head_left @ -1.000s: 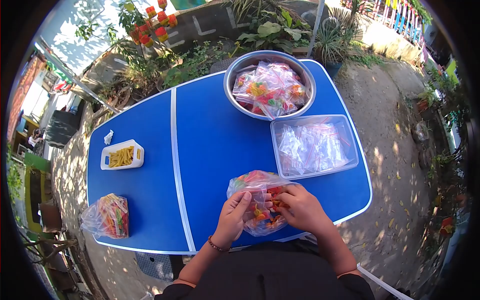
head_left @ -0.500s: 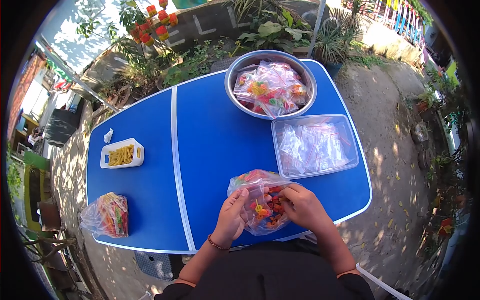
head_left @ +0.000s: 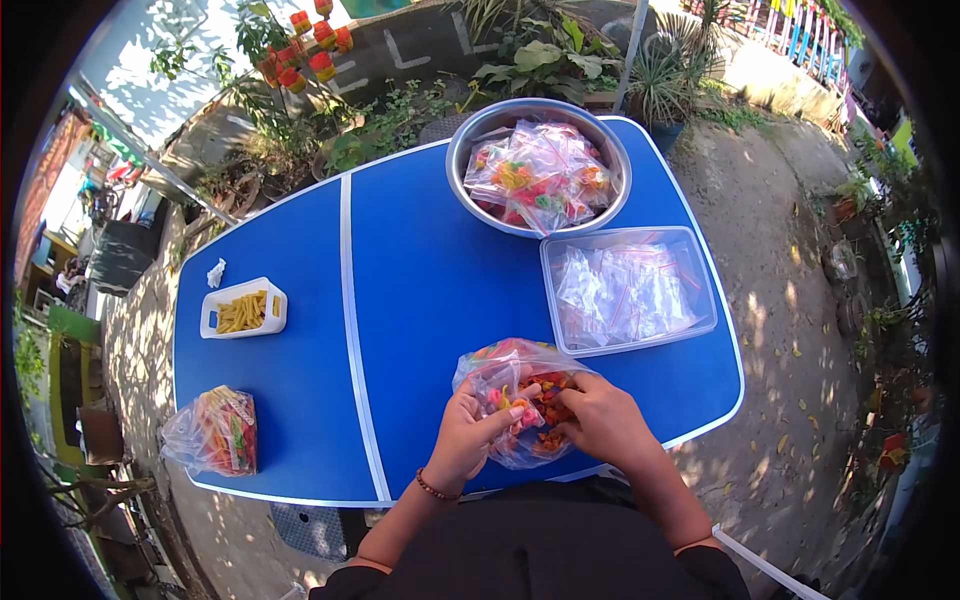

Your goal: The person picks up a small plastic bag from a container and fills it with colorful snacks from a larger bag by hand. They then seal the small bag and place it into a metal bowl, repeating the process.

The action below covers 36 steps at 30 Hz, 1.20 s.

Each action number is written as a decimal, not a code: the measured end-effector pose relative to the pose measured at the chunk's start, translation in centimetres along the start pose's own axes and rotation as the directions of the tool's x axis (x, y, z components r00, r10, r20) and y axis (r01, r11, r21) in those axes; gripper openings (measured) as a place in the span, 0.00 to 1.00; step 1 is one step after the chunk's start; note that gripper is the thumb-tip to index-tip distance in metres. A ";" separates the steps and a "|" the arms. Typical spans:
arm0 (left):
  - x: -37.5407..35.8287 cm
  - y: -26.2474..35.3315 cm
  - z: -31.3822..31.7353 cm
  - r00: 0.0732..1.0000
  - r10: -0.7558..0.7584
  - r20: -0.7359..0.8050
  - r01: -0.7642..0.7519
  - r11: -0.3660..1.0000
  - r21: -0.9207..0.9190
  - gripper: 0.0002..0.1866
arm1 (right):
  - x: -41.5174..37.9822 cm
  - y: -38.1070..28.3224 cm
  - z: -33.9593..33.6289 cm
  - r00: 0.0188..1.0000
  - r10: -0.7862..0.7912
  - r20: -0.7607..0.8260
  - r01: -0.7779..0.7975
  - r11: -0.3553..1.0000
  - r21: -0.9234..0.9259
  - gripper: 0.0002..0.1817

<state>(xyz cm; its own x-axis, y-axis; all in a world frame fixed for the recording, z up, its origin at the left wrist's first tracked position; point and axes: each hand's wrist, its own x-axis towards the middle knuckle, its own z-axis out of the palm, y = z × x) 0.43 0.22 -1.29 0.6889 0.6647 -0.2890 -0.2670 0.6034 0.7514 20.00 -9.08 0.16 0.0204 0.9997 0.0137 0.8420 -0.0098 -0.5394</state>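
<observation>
My left hand [head_left: 465,435] pinches the clear bag [head_left: 515,400] of colourful snacks at the tabletop's [head_left: 420,270] six o'clock edge, my right hand's [head_left: 600,420] fingers curl closed into its mouth, so I should keep the opening taut to avoid spills.

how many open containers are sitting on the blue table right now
3: a steel bowl at the far edge, a clear tub before it on the right, a white tray on the left.
</observation>
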 end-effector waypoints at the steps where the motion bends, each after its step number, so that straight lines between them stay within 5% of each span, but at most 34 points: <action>1: -0.1 0.1 0.1 1.000 0.009 -0.003 -0.009 1.000 0.012 0.33 | 0.0 0.0 0.1 1.000 0.013 -0.005 -0.013 1.000 0.000 0.12; 5: 0.0 0.0 -0.2 0.999 0.032 0.017 -0.031 0.996 -0.078 0.27 | 0.1 -0.3 -0.3 0.995 0.091 0.038 -0.090 0.996 -0.016 0.12; 8: 0.0 0.1 -0.1 1.000 0.003 0.028 0.004 0.977 -0.215 0.23 | 0.0 -0.3 0.3 1.000 0.032 0.001 -0.031 0.997 -0.073 0.11; 14: 0.1 -0.1 -0.2 0.999 -0.001 0.048 0.011 0.978 -0.209 0.21 | 0.2 0.5 1.3 0.999 -0.047 -0.003 0.046 0.984 -0.173 0.06; 17: 0.1 -1.2 -1.1 0.999 0.045 -0.017 -0.044 0.998 0.045 0.17 | 0.5 -0.6 -0.4 0.998 0.009 -0.067 0.000 0.992 0.124 0.06; 20: -0.3 -0.4 -0.5 0.985 0.171 0.019 -0.163 0.890 0.426 0.12 | 0.6 -1.3 -1.8 0.982 0.137 -0.133 -0.049 0.854 0.518 0.07; 23: -0.5 -0.8 0.4 0.980 0.199 -0.007 -0.173 0.867 0.467 0.11 | 0.4 -2.1 -1.8 0.938 0.209 -0.277 0.031 0.745 0.666 0.08; 26: -0.8 -0.2 0.3 0.986 0.163 0.019 -0.127 0.687 0.715 0.13 | 0.8 -1.8 -2.0 0.962 -0.062 -0.265 0.186 0.859 0.476 0.07; 32: -0.5 -0.8 0.5 0.947 0.287 0.145 -0.305 0.658 0.688 0.15 | 0.9 -1.1 -1.3 0.945 -0.190 -0.265 0.286 0.876 0.389 0.06; 36: -0.6 -0.5 0.5 0.959 0.239 0.154 -0.279 0.688 0.670 0.15 | 0.7 -1.3 -0.7 0.963 0.096 -0.252 0.104 0.731 0.674 0.06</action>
<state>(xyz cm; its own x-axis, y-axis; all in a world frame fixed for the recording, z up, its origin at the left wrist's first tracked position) 0.52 -0.68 -1.19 0.7003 0.7138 -0.0064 0.0760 -0.0656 0.9950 19.26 -8.37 1.47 0.2357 0.9562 0.1734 0.2540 0.1116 -0.9607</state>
